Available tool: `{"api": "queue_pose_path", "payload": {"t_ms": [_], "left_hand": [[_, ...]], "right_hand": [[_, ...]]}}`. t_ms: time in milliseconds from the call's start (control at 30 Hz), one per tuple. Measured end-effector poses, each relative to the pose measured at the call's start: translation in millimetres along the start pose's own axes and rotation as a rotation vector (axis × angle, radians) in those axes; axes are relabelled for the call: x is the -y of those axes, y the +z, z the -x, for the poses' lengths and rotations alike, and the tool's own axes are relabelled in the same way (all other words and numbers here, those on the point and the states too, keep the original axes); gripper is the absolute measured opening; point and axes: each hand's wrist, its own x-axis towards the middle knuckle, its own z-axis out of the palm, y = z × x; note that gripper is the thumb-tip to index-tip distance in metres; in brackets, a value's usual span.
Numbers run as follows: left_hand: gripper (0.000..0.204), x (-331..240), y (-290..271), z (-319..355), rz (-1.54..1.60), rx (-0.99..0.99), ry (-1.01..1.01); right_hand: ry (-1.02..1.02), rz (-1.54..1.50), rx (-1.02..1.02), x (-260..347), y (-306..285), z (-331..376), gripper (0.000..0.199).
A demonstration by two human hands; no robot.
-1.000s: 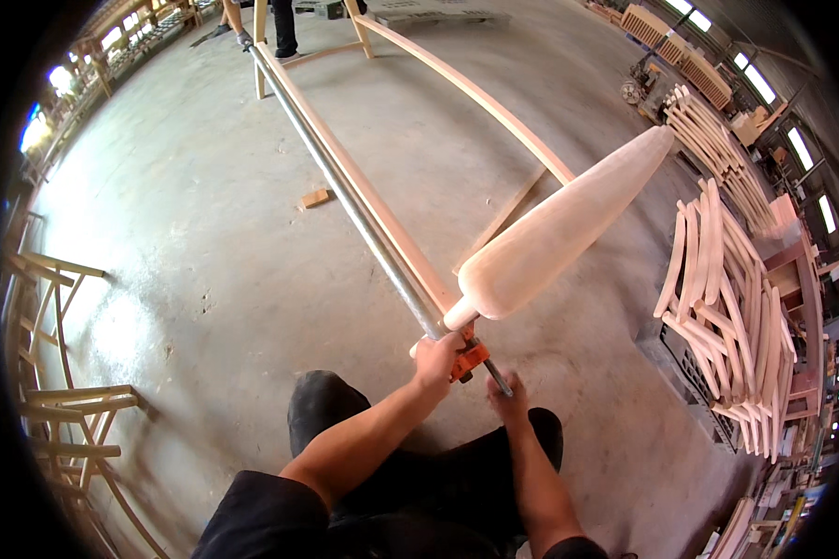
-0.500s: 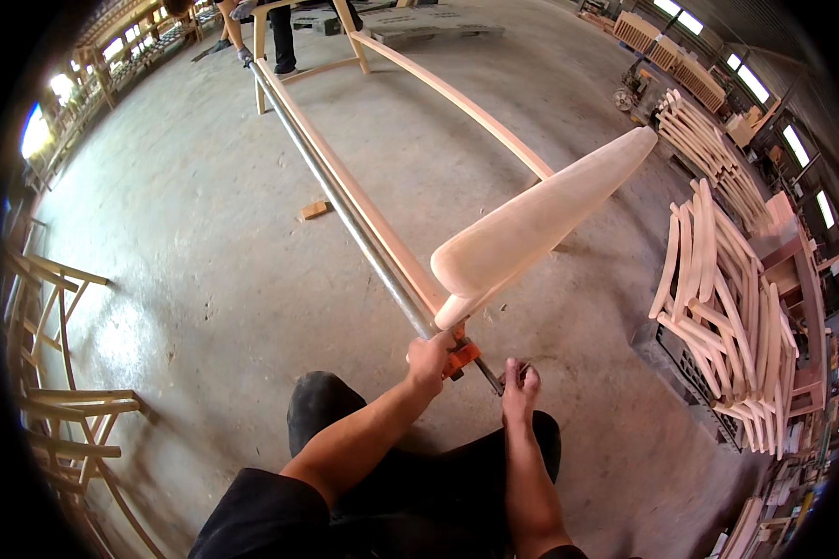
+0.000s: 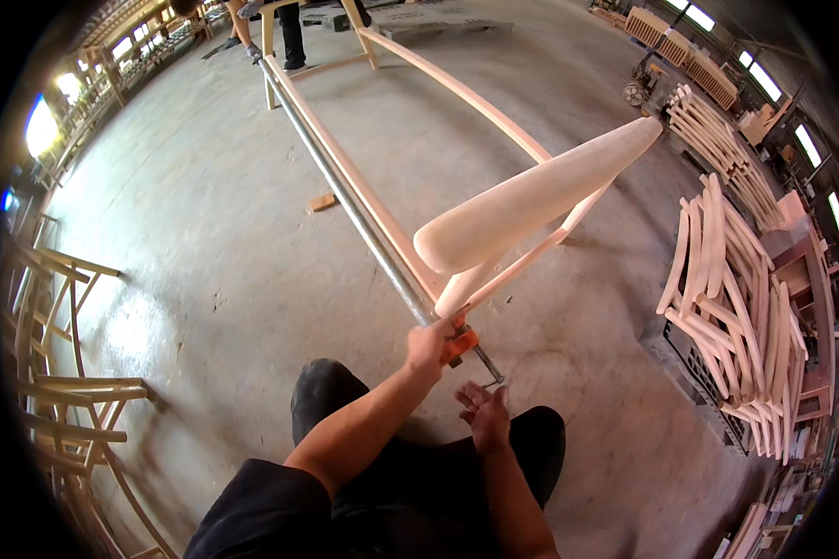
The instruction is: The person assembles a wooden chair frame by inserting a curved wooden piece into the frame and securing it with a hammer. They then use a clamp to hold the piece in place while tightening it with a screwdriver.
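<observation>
A long metal pipe clamp (image 3: 375, 240) runs beside the lower rail (image 3: 368, 191) of a pale wooden chair or bench frame. My left hand (image 3: 427, 345) is closed around its near end, at the orange clamp head (image 3: 460, 346), just under the frame's near corner. Above that corner stretches a broad, smooth armrest (image 3: 536, 200). Beside the crank handle (image 3: 496, 374) of the clamp's screw is my right hand (image 3: 487, 415), its fingers apart; whether a fingertip touches the handle I cannot tell.
At the frame's far end a co-worker's hand (image 3: 253, 52) is by the pipe. A small wood block (image 3: 323, 202) lies on the concrete floor. Curved wooden parts (image 3: 732, 298) are stacked on a black pallet at right; wooden frames (image 3: 93, 391) stand at left.
My right hand has shifted left and down by the crank handle, and its curled fingers have opened. My left hand keeps its hold on the clamp. The view has tilted slightly.
</observation>
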Motion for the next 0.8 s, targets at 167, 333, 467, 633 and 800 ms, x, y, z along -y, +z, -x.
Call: {"api": "queue_pose_path", "payload": {"t_ms": [167, 333, 467, 633, 800], "left_hand": [[0.037, -0.1, 7.3, 2.6, -0.061, -0.030, -0.010], [0.037, -1.0, 9.6, 4.2, -0.032, -0.046, 0.006], [0.036, -7.2, 18.9, 22.3, 0.012, -0.069, -0.015], [0.024, -18.6, -12.2, 50.0, -0.027, -0.092, -0.008], [0.014, 22.0, -106.8, 40.1, -0.217, -0.442, -0.065]], "right_hand": [[-0.481, -0.495, -0.062, 24.7, -8.0, -14.4, 0.072], [-0.521, 0.212, -0.168, -3.5, 5.4, 25.5, 0.075], [-0.242, -0.293, -0.128, 6.0, 2.2, 1.6, 0.075], [-0.868, 0.422, 0.085, 2.6, 4.2, 19.6, 0.067], [-1.039, 1.517, 0.479, -7.5, 6.9, 69.6, 0.037]]}}
